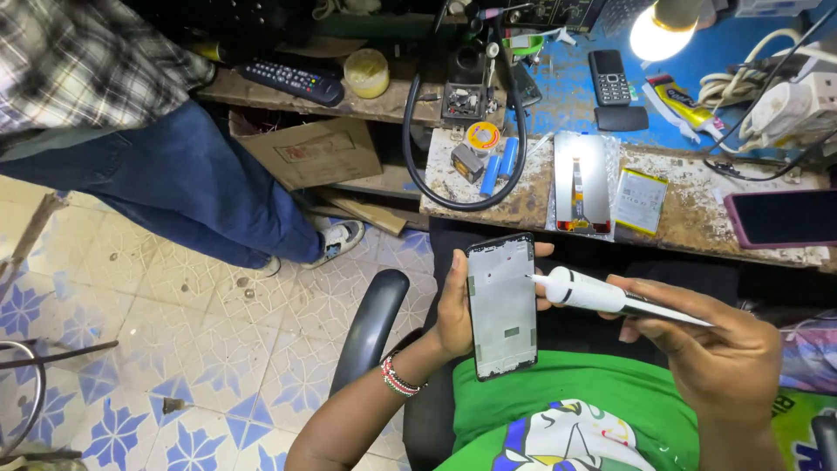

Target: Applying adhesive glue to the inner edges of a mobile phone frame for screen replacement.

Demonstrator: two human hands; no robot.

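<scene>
We are holding a phone frame (501,305) upright in our left hand (453,314), fingers wrapped behind it and fingertips showing at its right edge, thumb along the left edge. It is sitting just above our green shirt (575,410), in front of the bench. Our right hand (724,349) is pinching a white glue tube (602,295) between thumb and fingers; the nozzle is pointing left and touching the frame's upper right edge. A beaded wristband (399,377) is circling our left wrist.

Beside our left arm a black chair armrest (370,327) is standing over the patterned tile floor (174,349).

Beyond the hands, on the worn bench (697,218), a phone screen (582,185) is lying flat, with a yellow-edged battery (641,201) just to its right and a dark phone in a pink case (780,218) at the far right. To the left, two blue cells (500,161) and a solder reel (482,135) are lying inside a black cable loop (462,192).

Farther back, a keypad phone (609,77), a yellow tube (684,103), a lit lamp (661,30) and a white power strip (793,105) are occupying the blue surface. A remote (292,80) and a yellow tub (366,72) are resting on a shelf at left.

Another person in jeans (174,183) and a plaid shirt is standing at far left, well apart from our hands.
</scene>
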